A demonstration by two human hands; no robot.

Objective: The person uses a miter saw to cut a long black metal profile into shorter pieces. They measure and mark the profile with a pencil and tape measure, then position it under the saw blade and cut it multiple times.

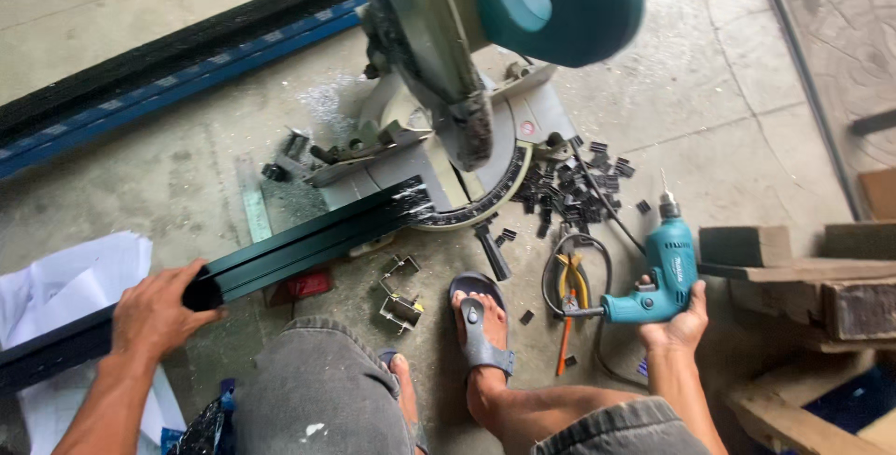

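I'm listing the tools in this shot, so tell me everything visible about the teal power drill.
The power drill is a corded pistol-grip type with a teal plastic body, a dark rear section and a metal chuck holding a thin bit. It is off the floor, tilted so the bit points up and away from the person. The right hand wraps the grip from below; nothing else touches it. Its black cord runs left past the orange-handled pliers on the concrete floor.

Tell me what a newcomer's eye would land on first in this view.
First the big teal-topped mitre saw at top centre, standing on the concrete floor with a scatter of small black offcuts to its right. Next the teal power drill gripped in the right hand, bit pointing up. At left, the left hand clasps a long dark metal profile that runs onto the saw's table.
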